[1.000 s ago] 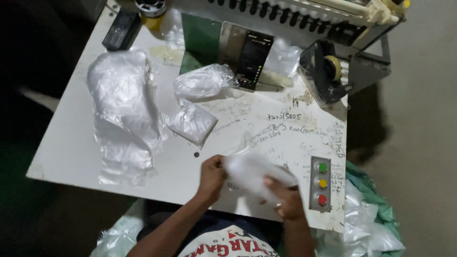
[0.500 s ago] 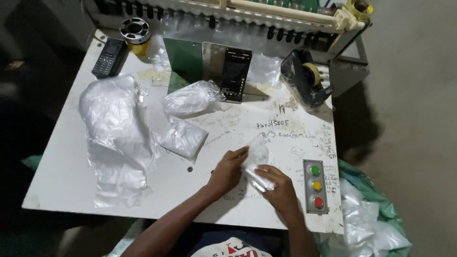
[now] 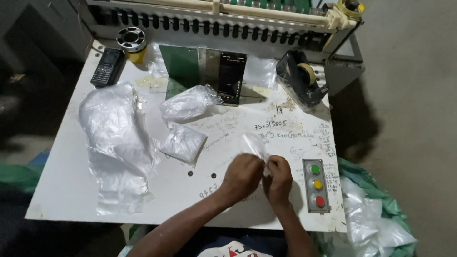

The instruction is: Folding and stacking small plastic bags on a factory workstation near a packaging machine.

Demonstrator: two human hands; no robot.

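Both hands meet over the white table (image 3: 66, 190), near its front right. My left hand (image 3: 243, 175) and my right hand (image 3: 278, 177) pinch the lower end of a small clear plastic bag (image 3: 252, 143). The bag stands up and away from the fingers, thin and see-through. Whether anything is inside it cannot be told. Two stuffed clear bags (image 3: 188, 102) (image 3: 183, 142) lie to the left of my hands, apart from them.
A large heap of clear plastic bags (image 3: 116, 147) covers the table's left. A button box with green, yellow and red buttons (image 3: 316, 185) sits right of my hands. At the back stand a black tape dispenser (image 3: 302, 78), a smartphone (image 3: 232, 78), a keypad phone (image 3: 107, 66), a tape roll (image 3: 132, 40).
The hands have drawn closer together and the bag, earlier spread wide between them, is now gathered into a narrow strip. The camera has tilted so the table sits lower in view.
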